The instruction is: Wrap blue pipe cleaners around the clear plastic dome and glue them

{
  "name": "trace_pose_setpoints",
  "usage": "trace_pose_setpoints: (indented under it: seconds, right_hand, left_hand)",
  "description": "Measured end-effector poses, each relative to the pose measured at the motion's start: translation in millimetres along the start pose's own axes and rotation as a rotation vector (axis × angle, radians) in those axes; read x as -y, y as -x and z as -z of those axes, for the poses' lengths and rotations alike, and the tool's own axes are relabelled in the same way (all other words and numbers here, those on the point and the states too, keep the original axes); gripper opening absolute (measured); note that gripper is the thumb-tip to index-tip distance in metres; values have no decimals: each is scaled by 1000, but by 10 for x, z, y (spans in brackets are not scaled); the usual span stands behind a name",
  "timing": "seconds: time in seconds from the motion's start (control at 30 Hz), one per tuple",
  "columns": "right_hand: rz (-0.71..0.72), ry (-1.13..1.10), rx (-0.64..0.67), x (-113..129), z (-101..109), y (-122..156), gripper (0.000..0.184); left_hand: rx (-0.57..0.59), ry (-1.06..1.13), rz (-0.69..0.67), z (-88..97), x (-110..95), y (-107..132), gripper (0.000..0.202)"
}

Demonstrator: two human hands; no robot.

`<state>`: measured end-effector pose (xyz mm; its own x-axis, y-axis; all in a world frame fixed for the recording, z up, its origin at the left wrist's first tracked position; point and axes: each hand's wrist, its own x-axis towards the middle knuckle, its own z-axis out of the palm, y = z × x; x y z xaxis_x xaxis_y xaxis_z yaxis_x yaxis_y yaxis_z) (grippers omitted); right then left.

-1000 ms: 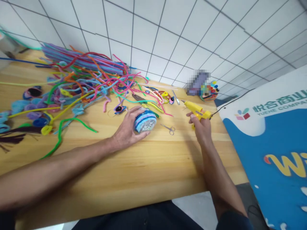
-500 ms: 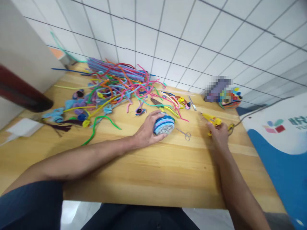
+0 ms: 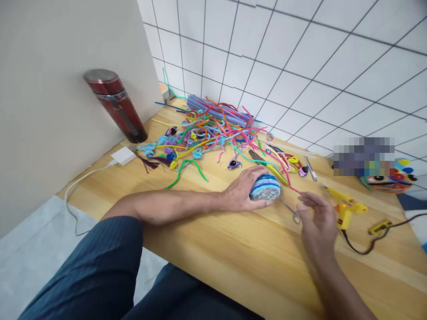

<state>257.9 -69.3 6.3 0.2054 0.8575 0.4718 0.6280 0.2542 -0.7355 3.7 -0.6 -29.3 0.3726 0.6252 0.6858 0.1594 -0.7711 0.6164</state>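
Observation:
My left hand [image 3: 240,194] is wrapped round a small round object [image 3: 265,188] covered in blue and purple pipe cleaners, lying on its side on the wooden table [image 3: 233,249]. My right hand [image 3: 317,218] hovers just right of it with fingers spread, holding nothing. Small scissors [image 3: 292,212] lie between the two hands, partly under my right fingers. A yellow glue gun [image 3: 345,207] stands on the table just right of my right hand, its black cord trailing away.
A heap of coloured pipe cleaners [image 3: 213,129] covers the far middle of the table. A red flask [image 3: 115,104] stands at the far left by a white charger [image 3: 123,155]. A colourful craft piece [image 3: 390,180] sits at far right. A tiled wall runs behind.
My right hand has let go of the glue gun, which now stands on the table, and has moved left towards the scissors. The view has swung left, revealing the flask. My left hand stays on the wrapped object.

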Motion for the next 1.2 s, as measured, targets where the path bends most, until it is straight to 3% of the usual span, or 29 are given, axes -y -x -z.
trace_pose_setpoints:
  seconds: [0.1,0.2,0.3,0.53,0.87,1.0,1.1,1.2]
  right_hand:
    - [-74,-183,37,-72,-223,210,43]
    - [-69,-213,74,-180,-288,347,42]
    - [-7,-156,133,-252,-300,396,47]
    - [291,-3,164,-226,-384,344,63]
    - [345,14,186,-195,-398,373,55]
    - [346,1,177,-198,-390,371,55]
    - [330,-18,181,-195,-376,366,53]
    - [311,-16,197,-191,-370,357,50]
  left_hand:
    - [4,22,38,20,-19,4,86]
    - [26,35,89,61,-48,11,80]
    - [44,53,115,103,-71,11,76]
    - [26,113,201,131,-32,-33,69]
    - [5,78,274,278,-159,-140,61]
    - [-42,-28,275,636,-117,-322,49]
    - [41,-433,427,1149,78,-614,39]
    - [57,-583,551,1661,391,-902,35]
